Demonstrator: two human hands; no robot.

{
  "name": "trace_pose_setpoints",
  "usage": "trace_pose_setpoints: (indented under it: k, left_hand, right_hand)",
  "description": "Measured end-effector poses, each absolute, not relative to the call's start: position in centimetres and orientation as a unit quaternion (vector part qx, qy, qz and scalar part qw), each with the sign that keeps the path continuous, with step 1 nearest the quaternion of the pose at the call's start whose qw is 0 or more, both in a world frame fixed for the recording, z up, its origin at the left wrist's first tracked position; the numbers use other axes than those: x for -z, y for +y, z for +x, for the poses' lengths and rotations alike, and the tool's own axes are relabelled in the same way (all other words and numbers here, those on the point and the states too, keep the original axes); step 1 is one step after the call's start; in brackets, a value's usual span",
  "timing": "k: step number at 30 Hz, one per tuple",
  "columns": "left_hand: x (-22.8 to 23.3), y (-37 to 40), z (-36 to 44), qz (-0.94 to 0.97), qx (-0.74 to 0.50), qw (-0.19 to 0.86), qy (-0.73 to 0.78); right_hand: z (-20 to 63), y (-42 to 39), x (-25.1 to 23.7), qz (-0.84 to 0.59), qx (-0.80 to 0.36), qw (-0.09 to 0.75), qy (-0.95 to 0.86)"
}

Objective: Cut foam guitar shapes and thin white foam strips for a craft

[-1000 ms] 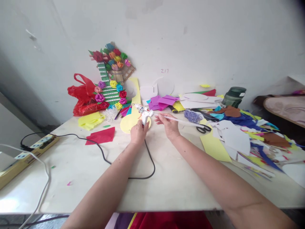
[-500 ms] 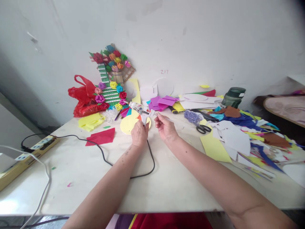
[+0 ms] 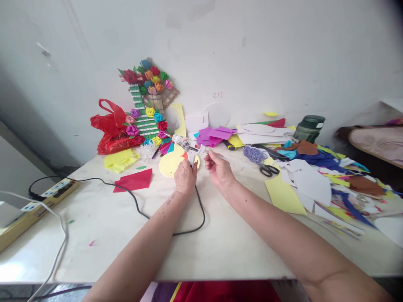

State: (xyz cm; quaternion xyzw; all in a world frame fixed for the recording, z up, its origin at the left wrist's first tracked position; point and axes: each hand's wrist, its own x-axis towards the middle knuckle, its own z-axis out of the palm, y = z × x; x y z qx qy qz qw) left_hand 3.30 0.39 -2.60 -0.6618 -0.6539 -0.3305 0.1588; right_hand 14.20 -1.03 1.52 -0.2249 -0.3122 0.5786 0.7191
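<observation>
My left hand [image 3: 185, 176] is wrapped round a corded white tool with an orange part, which looks like a glue gun [image 3: 191, 157]. Its black cord [image 3: 201, 214] runs out below the hand and loops over the table. Under and beside that hand lies a yellow paper cutout [image 3: 168, 164] with rounded outlines. To the right, my right hand [image 3: 219, 168] is raised with its fingertips pinched close to the tool's front end. What it pinches is too small to make out. A small white piece [image 3: 202, 149] shows between the two hands.
Scissors [image 3: 269, 170], purple yarn [image 3: 254, 155] and a heap of paper scraps [image 3: 315, 180] lie right. A green bottle [image 3: 309, 128] stands behind them. At left are red paper [image 3: 134, 180], a red bag [image 3: 110, 130], a paper-flower craft [image 3: 146, 121] and a power strip [image 3: 40, 205].
Almost nothing differs. Both hands hold nearly the same place and grip, and the whole view has shifted very slightly.
</observation>
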Motion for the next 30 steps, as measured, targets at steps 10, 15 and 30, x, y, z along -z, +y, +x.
trace_pose_setpoints:
  k: [10,15,30]
  left_hand:
    - [2.4,0.2,3.6,-0.652,0.312,0.115,-0.682]
    - [1.9,0.1,3.3,-0.661,0.302,0.123,-0.676]
    - [0.8,-0.1,2.2,-0.672,0.3,0.139,-0.663]
  right_hand:
    - [14.1,-0.9,-1.0,-0.222,-0.611,0.706,-0.281]
    - [13.9,-0.9,-0.2,-0.252,-0.653,0.656,-0.281]
    - [13.1,-1.1,1.6,-0.378,-0.589,0.62,-0.355]
